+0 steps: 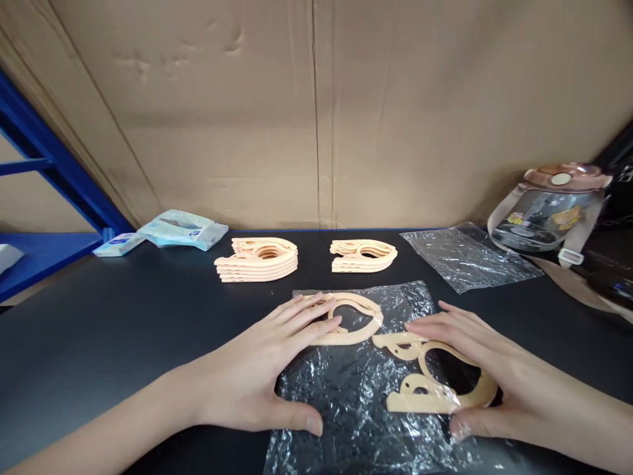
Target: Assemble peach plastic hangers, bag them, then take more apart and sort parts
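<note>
A crinkled clear plastic bag (346,396) lies on the black table (123,330) in front of me. Two peach-coloured curved plastic hangers lie in or on it. My left hand (267,369) lies flat and open, its fingertips resting on the far hanger (359,323). My right hand (489,369) is spread open over the near hanger (435,389), fingers on its upper curve and thumb at its lower edge.
Two stacks of the same peach hangers stand farther back, a taller one (257,258) and a lower one (363,255). Another clear bag (467,257) lies at the right, with a transparent water jug (548,208) behind. Tissue packs (182,229) sit at the left, cardboard behind.
</note>
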A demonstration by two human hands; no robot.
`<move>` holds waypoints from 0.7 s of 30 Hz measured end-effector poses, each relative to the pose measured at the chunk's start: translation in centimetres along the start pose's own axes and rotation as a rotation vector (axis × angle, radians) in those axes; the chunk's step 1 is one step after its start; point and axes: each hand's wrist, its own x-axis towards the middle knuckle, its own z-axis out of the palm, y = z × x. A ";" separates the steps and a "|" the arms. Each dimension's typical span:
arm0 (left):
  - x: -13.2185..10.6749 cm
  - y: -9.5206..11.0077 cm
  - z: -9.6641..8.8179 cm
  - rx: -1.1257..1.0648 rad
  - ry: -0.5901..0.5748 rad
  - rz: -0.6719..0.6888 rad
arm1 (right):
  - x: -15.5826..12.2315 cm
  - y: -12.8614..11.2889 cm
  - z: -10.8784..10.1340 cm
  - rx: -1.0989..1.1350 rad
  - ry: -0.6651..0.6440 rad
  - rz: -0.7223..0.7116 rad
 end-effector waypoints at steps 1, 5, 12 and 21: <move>0.0 0.0 0.0 0.002 -0.002 -0.001 | -0.3 0.5 -0.3 -0.022 -0.024 -0.004; 0.0 0.1 0.1 -0.029 0.030 0.019 | -2.0 3.0 -1.7 -0.154 0.008 0.038; 0.0 0.3 0.4 -0.037 0.017 -0.009 | -2.0 2.5 -1.3 -0.103 0.096 0.055; -0.3 -0.2 0.8 -0.038 -0.005 0.008 | -0.1 -2.4 1.7 0.044 0.209 0.087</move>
